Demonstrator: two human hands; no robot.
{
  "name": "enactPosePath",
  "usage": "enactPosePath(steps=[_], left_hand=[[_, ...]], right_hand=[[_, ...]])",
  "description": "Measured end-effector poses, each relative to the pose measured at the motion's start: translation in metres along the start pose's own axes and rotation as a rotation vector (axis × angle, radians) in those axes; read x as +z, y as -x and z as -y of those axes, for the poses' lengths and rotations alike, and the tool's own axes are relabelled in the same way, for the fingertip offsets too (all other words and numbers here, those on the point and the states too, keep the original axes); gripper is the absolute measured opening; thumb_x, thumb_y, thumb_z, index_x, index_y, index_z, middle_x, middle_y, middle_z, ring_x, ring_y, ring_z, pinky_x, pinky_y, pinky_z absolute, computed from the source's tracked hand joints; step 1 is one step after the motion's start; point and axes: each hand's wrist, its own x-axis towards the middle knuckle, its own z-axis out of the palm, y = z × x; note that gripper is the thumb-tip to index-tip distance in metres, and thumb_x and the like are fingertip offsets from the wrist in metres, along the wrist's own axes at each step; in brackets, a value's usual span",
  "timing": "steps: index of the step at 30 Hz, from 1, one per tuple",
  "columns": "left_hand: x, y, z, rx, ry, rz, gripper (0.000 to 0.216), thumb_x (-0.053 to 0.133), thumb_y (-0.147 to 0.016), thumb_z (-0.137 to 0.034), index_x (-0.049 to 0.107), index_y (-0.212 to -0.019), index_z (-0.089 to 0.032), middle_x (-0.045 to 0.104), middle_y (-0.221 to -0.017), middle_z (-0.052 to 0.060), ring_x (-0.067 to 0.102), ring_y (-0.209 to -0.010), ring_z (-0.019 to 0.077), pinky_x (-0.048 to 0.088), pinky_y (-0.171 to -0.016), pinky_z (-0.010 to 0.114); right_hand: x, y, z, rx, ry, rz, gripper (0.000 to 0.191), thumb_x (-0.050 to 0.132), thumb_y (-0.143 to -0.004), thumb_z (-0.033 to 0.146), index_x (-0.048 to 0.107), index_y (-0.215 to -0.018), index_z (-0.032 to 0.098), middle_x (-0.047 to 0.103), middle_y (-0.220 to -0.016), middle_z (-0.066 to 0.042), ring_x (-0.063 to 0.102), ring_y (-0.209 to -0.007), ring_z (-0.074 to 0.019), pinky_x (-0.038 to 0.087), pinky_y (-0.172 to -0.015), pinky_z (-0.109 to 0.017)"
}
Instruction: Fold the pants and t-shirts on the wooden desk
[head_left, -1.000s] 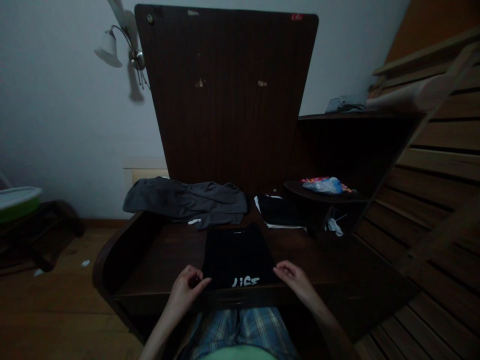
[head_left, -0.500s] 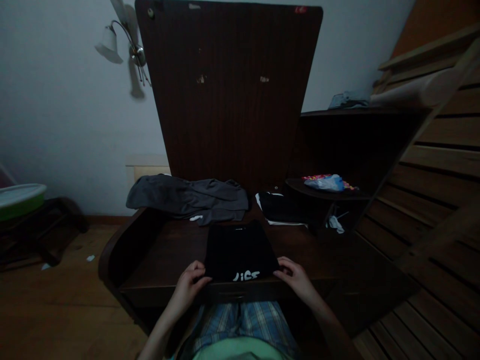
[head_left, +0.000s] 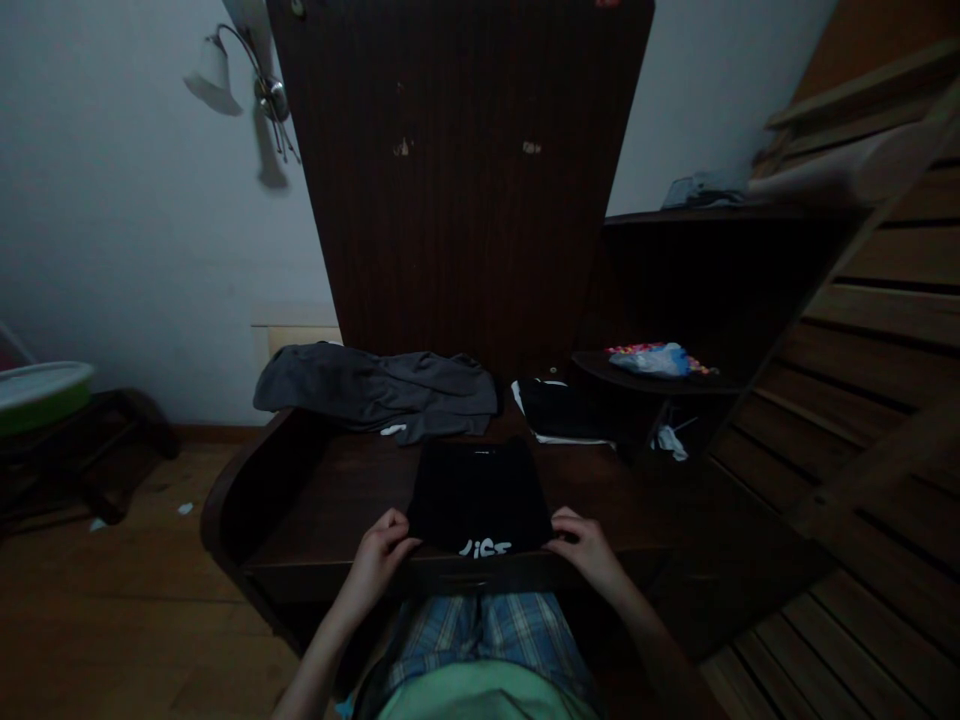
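A black T-shirt, folded into a rough square, lies at the front edge of the dark wooden desk. White lettering shows along its near fold and a small label at its far edge. My left hand pinches the near left corner between thumb and fingers. At the near right corner, my right hand pinches the cloth in the same way. Behind the shirt lies a crumpled dark grey garment. Folded black and white clothes sit at the back right.
A small corner shelf on the right bears a plastic bag. Wooden slats rise along the right side. The desk's raised side panel stands at the left. Farther left, a green basin rests on a dark stool.
The shirt's near edge has been drawn slightly back from the desk's front edge, with both hands still pinching its corners. The view has tilted down a little.
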Motion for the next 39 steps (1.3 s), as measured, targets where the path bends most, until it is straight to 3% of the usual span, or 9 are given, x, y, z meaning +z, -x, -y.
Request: enactPosePath(steps=[7, 13, 15, 18, 21, 23, 26, 33, 39], left_hand=[[-0.001, -0.002, 0.003, -0.033, -0.014, -0.128, 0.031, 0.059, -0.065, -0.044, 0.057, -0.05, -0.016, 0.046, -0.061, 0.0, 0.047, -0.059, 0.0131, 0.038, -0.055, 0.023], [-0.001, -0.001, 0.007, -0.096, -0.061, -0.241, 0.039, 0.064, -0.057, -0.048, 0.044, -0.044, -0.017, 0.042, -0.055, -0.003, 0.043, -0.053, 0.0114, 0.035, -0.051, 0.022], [-0.003, -0.001, 0.005, -0.12, -0.093, -0.208, 0.039, 0.066, -0.055, -0.045, 0.04, -0.044, -0.018, 0.041, -0.054, -0.003, 0.042, -0.052, 0.0108, 0.034, -0.05, 0.021], [-0.009, -0.002, -0.001, -0.131, -0.102, -0.057, 0.033, 0.067, -0.054, -0.039, 0.043, -0.049, -0.017, 0.044, -0.057, -0.004, 0.043, -0.055, 0.0111, 0.034, -0.051, 0.021], [-0.013, -0.008, -0.006, -0.17, -0.037, 0.055, 0.03, 0.057, -0.063, -0.044, 0.048, -0.055, -0.017, 0.047, -0.059, -0.003, 0.046, -0.059, 0.0122, 0.035, -0.055, 0.022], [-0.011, -0.014, -0.008, -0.216, 0.009, 0.076, 0.034, 0.048, -0.069, -0.048, 0.05, -0.057, -0.016, 0.047, -0.058, -0.002, 0.046, -0.059, 0.0127, 0.036, -0.056, 0.023], [-0.005, -0.022, -0.005, -0.247, 0.034, 0.056, 0.037, 0.044, -0.069, -0.051, 0.049, -0.056, -0.016, 0.045, -0.056, -0.003, 0.044, -0.057, 0.0125, 0.034, -0.055, 0.023], [0.002, -0.015, 0.0, -0.229, -0.111, -0.23, 0.032, 0.038, -0.072, -0.045, 0.039, -0.052, -0.019, 0.04, -0.056, -0.003, 0.043, -0.056, 0.0121, 0.033, -0.054, 0.022], [0.001, -0.03, -0.006, -0.36, -0.199, -0.055, 0.032, 0.038, -0.074, -0.044, 0.046, -0.055, -0.02, 0.049, -0.056, -0.003, 0.05, -0.059, 0.0143, 0.033, -0.055, 0.022]], right_hand=[[0.001, -0.002, -0.008, 0.033, -0.031, -0.188, 0.023, 0.064, -0.056, 0.038, 0.054, -0.051, 0.018, 0.051, -0.057, 0.0, 0.05, -0.057, -0.0146, 0.039, -0.055, -0.026], [-0.003, -0.001, -0.004, 0.033, 0.059, -0.24, 0.029, 0.063, -0.056, 0.04, 0.047, -0.047, 0.019, 0.047, -0.053, 0.002, 0.045, -0.053, -0.0129, 0.035, -0.052, -0.025], [-0.007, 0.0, 0.002, 0.057, 0.069, -0.184, 0.028, 0.064, -0.055, 0.04, 0.047, -0.047, 0.019, 0.047, -0.053, 0.002, 0.043, -0.053, -0.012, 0.034, -0.051, -0.024], [-0.014, -0.001, 0.011, 0.127, 0.029, 0.0, 0.025, 0.067, -0.053, 0.039, 0.054, -0.057, 0.018, 0.048, -0.055, 0.003, 0.042, -0.053, -0.011, 0.033, -0.05, -0.022], [-0.018, -0.007, 0.017, 0.168, -0.064, 0.107, 0.031, 0.059, -0.061, 0.048, 0.057, -0.063, 0.018, 0.048, -0.056, 0.003, 0.043, -0.055, -0.0117, 0.033, -0.052, -0.023], [-0.016, -0.013, 0.018, 0.189, -0.112, 0.09, 0.039, 0.049, -0.067, 0.055, 0.053, -0.057, 0.018, 0.047, -0.055, 0.002, 0.043, -0.056, -0.0123, 0.034, -0.054, -0.024], [-0.009, -0.019, 0.015, 0.205, -0.103, 0.034, 0.041, 0.051, -0.063, 0.057, 0.048, -0.05, 0.018, 0.043, -0.051, 0.003, 0.041, -0.054, -0.0119, 0.032, -0.054, -0.024], [-0.005, -0.017, 0.006, 0.197, -0.02, -0.116, 0.041, 0.051, -0.063, 0.055, 0.043, -0.045, 0.019, 0.039, -0.046, 0.004, 0.039, -0.049, -0.011, 0.03, -0.05, -0.023], [-0.003, -0.029, 0.007, 0.207, 0.006, -0.1, 0.044, 0.045, -0.068, 0.058, 0.046, -0.048, 0.019, 0.042, -0.046, 0.004, 0.042, -0.049, -0.0112, 0.032, -0.049, -0.023]])
